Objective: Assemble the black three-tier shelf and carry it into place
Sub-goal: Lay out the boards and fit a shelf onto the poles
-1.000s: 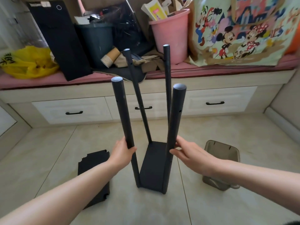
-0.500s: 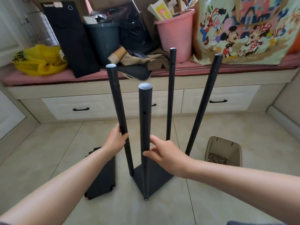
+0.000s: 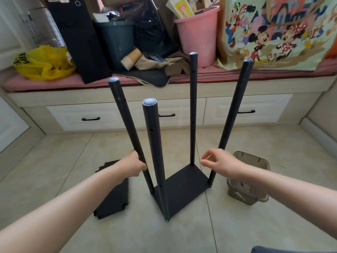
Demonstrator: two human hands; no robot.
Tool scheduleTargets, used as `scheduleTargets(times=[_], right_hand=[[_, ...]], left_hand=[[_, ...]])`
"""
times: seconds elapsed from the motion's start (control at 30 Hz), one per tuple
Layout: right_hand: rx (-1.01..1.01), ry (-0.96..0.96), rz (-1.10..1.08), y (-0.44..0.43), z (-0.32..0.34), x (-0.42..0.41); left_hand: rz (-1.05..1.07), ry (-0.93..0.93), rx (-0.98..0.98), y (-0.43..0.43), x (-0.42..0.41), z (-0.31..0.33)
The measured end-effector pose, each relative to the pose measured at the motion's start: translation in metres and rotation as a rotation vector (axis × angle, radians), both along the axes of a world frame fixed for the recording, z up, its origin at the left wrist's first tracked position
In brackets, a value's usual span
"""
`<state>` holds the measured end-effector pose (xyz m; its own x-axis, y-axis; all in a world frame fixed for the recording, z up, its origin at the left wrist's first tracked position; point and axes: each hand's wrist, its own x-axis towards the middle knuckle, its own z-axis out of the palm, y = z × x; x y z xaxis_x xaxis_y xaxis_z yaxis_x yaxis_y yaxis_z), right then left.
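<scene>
A black shelf frame stands on the tiled floor: one bottom panel [image 3: 184,187] with four upright black poles at its corners. My left hand [image 3: 134,166] grips the near left pole [image 3: 127,125] low down. The front pole [image 3: 155,152] stands between my hands. My right hand [image 3: 221,164] hovers free between the back pole [image 3: 193,106] and the right pole [image 3: 231,121], its fingers loosely curled, holding nothing. A loose black shelf panel [image 3: 113,201] with notched corners lies flat on the floor to the left, partly hidden by my left forearm.
A small translucent grey bin [image 3: 249,179] stands on the floor right of the frame. Behind runs a drawer bench [image 3: 127,114] with a pink cushion, holding a black box, a dark bin, a pink bucket [image 3: 197,31], a yellow bag and a cartoon-print bag.
The frame has turned on the floor, its poles now spread wider in view. My right hand has let go of the front pole and moved right. My left hand keeps its grip.
</scene>
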<state>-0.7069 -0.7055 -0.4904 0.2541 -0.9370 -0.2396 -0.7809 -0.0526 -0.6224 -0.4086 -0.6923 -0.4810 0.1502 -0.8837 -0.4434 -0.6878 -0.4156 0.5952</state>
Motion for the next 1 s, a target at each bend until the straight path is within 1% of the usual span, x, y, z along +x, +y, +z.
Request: scheduleTargets(times=[0.07, 0.1, 0.2, 0.27, 0.33, 0.4, 0.47, 0.63, 0.77, 0.87, 1.0], right_hand=[[-0.004, 0.075, -0.063, -0.011, -0.006, -0.019], [-0.005, 0.092, -0.104, -0.018, -0.007, -0.028], [0.018, 0.095, -0.260, -0.040, -0.003, -0.050], [0.010, 0.057, -0.379, -0.054, 0.002, -0.061], [0.002, -0.078, -0.434, -0.062, 0.006, -0.067], [-0.034, -0.217, -0.371, -0.069, 0.011, -0.068], [-0.077, -0.280, -0.308, -0.073, 0.013, -0.064], [-0.197, -0.287, -0.346, -0.070, 0.014, -0.049], [-0.288, -0.332, -0.387, -0.051, 0.010, -0.046], [-0.338, -0.386, -0.363, -0.034, 0.009, -0.038], [-0.361, -0.398, -0.320, -0.018, 0.007, -0.029]], left_hand=[[-0.049, 0.101, 0.030, 0.009, -0.001, 0.003], [-0.115, 0.136, 0.058, 0.015, 0.000, 0.006], [-0.419, 0.147, 0.127, 0.028, 0.001, 0.010], [-0.493, 0.205, 0.111, 0.034, -0.003, 0.009], [-0.453, 0.260, 0.051, 0.036, -0.009, 0.006], [-0.369, 0.298, -0.025, 0.034, -0.013, 0.002], [-0.331, 0.297, -0.072, 0.032, -0.012, 0.000], [-0.308, 0.301, -0.136, 0.031, -0.007, -0.006], [-0.218, 0.278, -0.287, 0.025, 0.004, -0.003], [-0.128, 0.255, -0.385, 0.017, 0.016, -0.001], [-0.045, 0.202, -0.452, 0.011, 0.027, -0.005]])
